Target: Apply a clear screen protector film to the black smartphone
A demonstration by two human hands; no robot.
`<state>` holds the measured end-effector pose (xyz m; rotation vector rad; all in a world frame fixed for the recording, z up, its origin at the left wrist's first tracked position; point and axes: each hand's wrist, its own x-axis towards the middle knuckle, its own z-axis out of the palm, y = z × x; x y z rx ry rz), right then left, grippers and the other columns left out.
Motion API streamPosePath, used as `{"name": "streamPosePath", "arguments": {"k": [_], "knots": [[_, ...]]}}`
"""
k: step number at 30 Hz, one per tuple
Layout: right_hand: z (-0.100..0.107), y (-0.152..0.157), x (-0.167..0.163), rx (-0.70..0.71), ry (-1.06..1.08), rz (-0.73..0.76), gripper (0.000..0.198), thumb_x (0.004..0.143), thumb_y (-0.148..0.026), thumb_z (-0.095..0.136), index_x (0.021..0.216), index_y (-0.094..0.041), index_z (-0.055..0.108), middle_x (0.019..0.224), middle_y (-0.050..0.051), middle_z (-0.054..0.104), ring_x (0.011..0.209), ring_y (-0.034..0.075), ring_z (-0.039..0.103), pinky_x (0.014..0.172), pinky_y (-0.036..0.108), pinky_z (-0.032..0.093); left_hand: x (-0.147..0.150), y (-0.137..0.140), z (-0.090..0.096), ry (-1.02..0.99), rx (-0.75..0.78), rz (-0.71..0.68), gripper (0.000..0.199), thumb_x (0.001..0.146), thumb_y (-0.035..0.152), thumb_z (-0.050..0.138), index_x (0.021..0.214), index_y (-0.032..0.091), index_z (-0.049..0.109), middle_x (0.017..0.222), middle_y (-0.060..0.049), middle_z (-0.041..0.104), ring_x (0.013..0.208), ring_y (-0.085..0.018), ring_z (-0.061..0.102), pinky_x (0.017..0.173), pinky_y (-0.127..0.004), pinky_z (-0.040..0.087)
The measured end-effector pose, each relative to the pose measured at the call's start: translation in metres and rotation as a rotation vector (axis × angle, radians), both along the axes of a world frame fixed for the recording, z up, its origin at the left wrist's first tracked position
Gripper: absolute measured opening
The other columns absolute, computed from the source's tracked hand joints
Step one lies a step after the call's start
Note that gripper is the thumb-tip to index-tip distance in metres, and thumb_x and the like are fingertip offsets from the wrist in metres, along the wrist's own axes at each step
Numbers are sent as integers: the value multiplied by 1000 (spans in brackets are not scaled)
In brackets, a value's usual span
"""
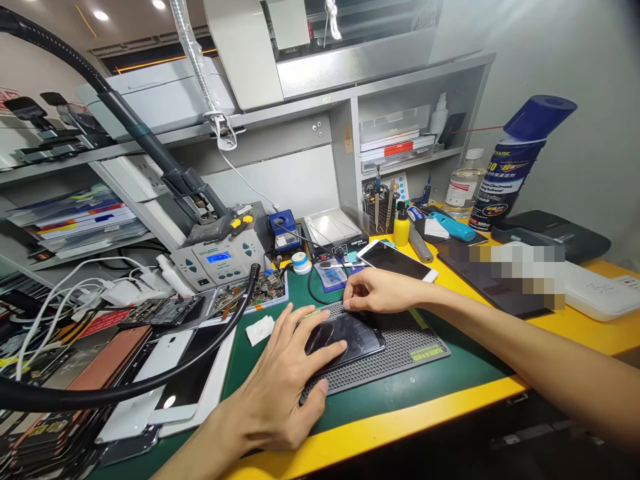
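A dark smartphone (pixel 357 339) lies glossy side up on a grey perforated mat (pixel 427 341) in the middle of the bench. My left hand (pixel 287 367) rests over the phone's left end, fingers spread, with fingertips on the glass and the thumb low near the mat's edge. At the phone's far edge my right hand (pixel 381 291) is closed, thumb and fingertips pinched together. Whatever it grips there, if anything, is too small or hidden to make out. A white-framed phone (pixel 397 261) lies just beyond my right hand.
Left of my hands, a black flexible hose (pixel 220 340) arches over stacked phone parts (pixel 55 427). A soldering station (pixel 217 257) and a tray of circuit boards (pixel 250 293) stand behind. On the right are a yellow bottle (pixel 401 230), a blue spray can (pixel 510 180) and a white case (pixel 595 287).
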<state>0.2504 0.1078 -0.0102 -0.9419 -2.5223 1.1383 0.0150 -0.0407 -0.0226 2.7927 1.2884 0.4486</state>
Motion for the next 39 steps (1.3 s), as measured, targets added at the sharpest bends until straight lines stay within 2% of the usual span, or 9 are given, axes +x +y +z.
{"name": "streamPosePath", "arguments": {"k": [7, 10, 13, 16, 18, 22, 25, 32, 39], "knots": [[2, -3, -4, 48, -40, -26, 23, 83, -37, 61, 87, -16, 69, 75, 2, 68, 65, 15, 56, 59, 26, 41, -1, 9, -5, 72, -12, 166, 52, 91, 23, 50, 142, 29, 53, 157, -11, 32, 147, -36, 22, 118, -71, 16], [3, -7, -5, 45, -32, -39, 25, 83, -40, 62, 88, -16, 68, 73, 2, 68, 64, 15, 57, 58, 26, 40, -2, 10, -6, 65, -1, 216, 50, 94, 26, 47, 143, 25, 51, 156, -13, 34, 147, -36, 22, 118, -71, 16], [4, -16, -7, 93, -37, -57, 37, 81, -51, 67, 95, -17, 68, 78, 3, 69, 67, 17, 59, 58, 26, 39, -4, 10, -3, 27, 17, 254, 47, 94, 26, 47, 141, 19, 53, 154, -15, 36, 146, -36, 24, 119, -69, 17], [5, -24, -11, 232, -86, -77, 55, 70, -65, 74, 99, -18, 67, 89, 5, 69, 75, 20, 60, 61, 27, 39, -6, 10, 2, -40, 45, 261, 44, 93, 24, 48, 135, 17, 57, 152, -15, 38, 144, -35, 27, 119, -65, 24], [4, -26, -13, 275, -107, -92, 56, 68, -66, 75, 98, -19, 67, 90, 5, 69, 76, 20, 59, 61, 27, 38, -7, 8, 5, -75, 76, 242, 42, 91, 23, 50, 132, 17, 59, 151, -15, 40, 143, -35, 29, 118, -64, 27], [-1, -20, -19, 137, -121, -118, 35, 78, -55, 69, 82, -20, 67, 70, 0, 64, 61, 15, 53, 54, 26, 33, -8, 5, 7, -92, 95, 207, 41, 87, 19, 51, 126, 19, 64, 150, -14, 42, 142, -35, 31, 118, -65, 25], [-6, -15, -22, 108, -116, -146, 32, 81, -50, 67, 73, -19, 66, 61, -2, 59, 56, 13, 48, 51, 26, 29, -8, 4, 6, -83, 66, 203, 42, 85, 17, 52, 126, 21, 65, 151, -12, 43, 142, -36, 30, 118, -66, 24], [-11, -11, -20, 117, -30, -156, 34, 85, -49, 60, 73, -18, 65, 64, 0, 62, 58, 14, 51, 54, 26, 33, -4, 6, -1, -8, 11, 155, 50, 86, 18, 54, 134, 28, 61, 156, -10, 35, 146, -37, 26, 119, -69, 15], [-6, -14, -19, 76, -30, -154, 34, 83, -50, 61, 72, -18, 65, 64, 0, 63, 59, 15, 52, 55, 27, 35, -9, 13, -5, -18, 33, 258, 45, 89, 21, 52, 133, 21, 60, 153, -13, 40, 144, -38, 28, 117, -71, 19]]}}
